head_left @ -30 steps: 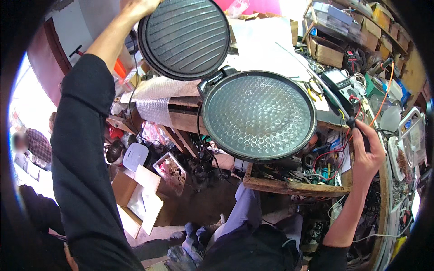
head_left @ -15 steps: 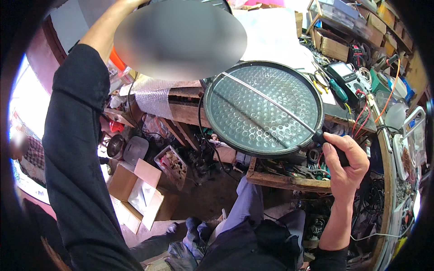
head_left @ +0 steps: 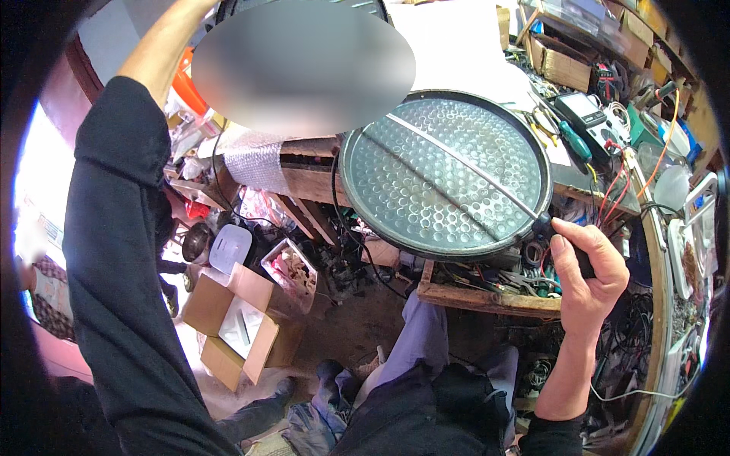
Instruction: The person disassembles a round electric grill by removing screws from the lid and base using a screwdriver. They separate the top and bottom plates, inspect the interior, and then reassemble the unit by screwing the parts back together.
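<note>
A round electric baking pan [head_left: 441, 205] with a dark rim and a dimpled metal plate sits at the bench's near edge. My right hand [head_left: 589, 277] is closed round the black handle of a long screwdriver [head_left: 468, 167]. Its thin metal shaft lies slantwise over the plate and casts a shadow on it; whether it touches the dimples I cannot tell. My left arm [head_left: 125, 152] reaches up to the top edge beside another dark round part [head_left: 376, 9], mostly covered by a blurred patch. The left hand's fingers are out of sight there.
On the right of the bench lie a meter [head_left: 579, 114], a teal-handled screwdriver [head_left: 574, 140] and red leads. Below the pan a wooden drawer [head_left: 487, 300] holds tools. An open cardboard box [head_left: 209, 304] stands on the floor at left, near another person's clothing [head_left: 53, 292].
The view has shifted slightly. My right hand and the screwdriver sit a little further right in the picture, still over the plate. My left arm stays raised.
</note>
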`<action>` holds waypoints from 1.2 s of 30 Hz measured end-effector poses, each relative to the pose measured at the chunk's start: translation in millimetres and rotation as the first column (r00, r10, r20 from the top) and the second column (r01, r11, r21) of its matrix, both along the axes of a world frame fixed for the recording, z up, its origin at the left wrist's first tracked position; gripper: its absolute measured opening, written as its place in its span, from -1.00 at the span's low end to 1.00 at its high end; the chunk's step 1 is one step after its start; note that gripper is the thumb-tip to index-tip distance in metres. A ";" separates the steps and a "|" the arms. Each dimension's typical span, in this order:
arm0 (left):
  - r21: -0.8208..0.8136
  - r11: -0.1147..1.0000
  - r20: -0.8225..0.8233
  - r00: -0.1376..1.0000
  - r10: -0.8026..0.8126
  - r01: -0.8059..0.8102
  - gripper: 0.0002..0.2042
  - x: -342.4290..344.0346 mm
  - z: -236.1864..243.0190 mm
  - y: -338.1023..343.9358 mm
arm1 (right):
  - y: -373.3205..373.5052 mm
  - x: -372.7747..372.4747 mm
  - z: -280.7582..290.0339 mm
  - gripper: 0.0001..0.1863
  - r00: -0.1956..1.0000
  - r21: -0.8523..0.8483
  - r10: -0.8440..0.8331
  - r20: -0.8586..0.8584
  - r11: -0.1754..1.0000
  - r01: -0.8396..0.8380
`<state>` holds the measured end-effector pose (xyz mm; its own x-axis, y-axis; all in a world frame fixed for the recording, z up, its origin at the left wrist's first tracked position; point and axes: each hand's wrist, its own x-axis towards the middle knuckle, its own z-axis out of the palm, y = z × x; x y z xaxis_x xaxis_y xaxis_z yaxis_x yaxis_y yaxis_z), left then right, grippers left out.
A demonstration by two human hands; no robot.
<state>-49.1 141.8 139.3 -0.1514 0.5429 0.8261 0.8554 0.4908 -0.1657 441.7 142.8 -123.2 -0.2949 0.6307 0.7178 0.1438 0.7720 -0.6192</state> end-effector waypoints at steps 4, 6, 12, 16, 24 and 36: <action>0.008 1.000 -0.009 1.000 -0.022 0.022 -0.76 4.9 -1.6 -2.5 | -0.7 -5.3 -2.9 -0.82 1.000 -0.027 0.013 -0.016 1.000 -0.014; 0.017 1.000 -0.006 1.000 -0.019 0.020 -0.76 5.9 -1.9 -3.6 | -3.9 -6.4 -3.5 -0.82 0.999 -0.089 0.031 -0.021 0.996 -0.033; 0.028 0.999 -0.024 0.999 -0.029 0.029 -0.77 9.9 -2.9 -4.5 | -20.7 -10.9 1.5 -0.74 0.997 0.138 0.042 0.071 0.989 -0.051; 0.020 0.999 0.023 0.999 -0.038 0.038 -0.78 17.6 -2.8 -6.6 | -30.7 -14.0 -2.2 -0.70 0.996 0.162 0.068 0.060 0.984 -0.077; 0.036 0.999 0.065 0.997 -0.028 0.026 -0.73 21.1 -5.6 -10.7 | -34.3 -14.4 -4.5 -0.70 0.992 0.153 0.119 0.034 0.981 -0.123; 0.046 0.997 0.057 0.996 0.062 -0.064 -0.68 27.0 -6.3 -13.0 | -6.2 -10.2 -13.9 -0.79 1.000 0.043 0.004 -0.002 0.999 -0.004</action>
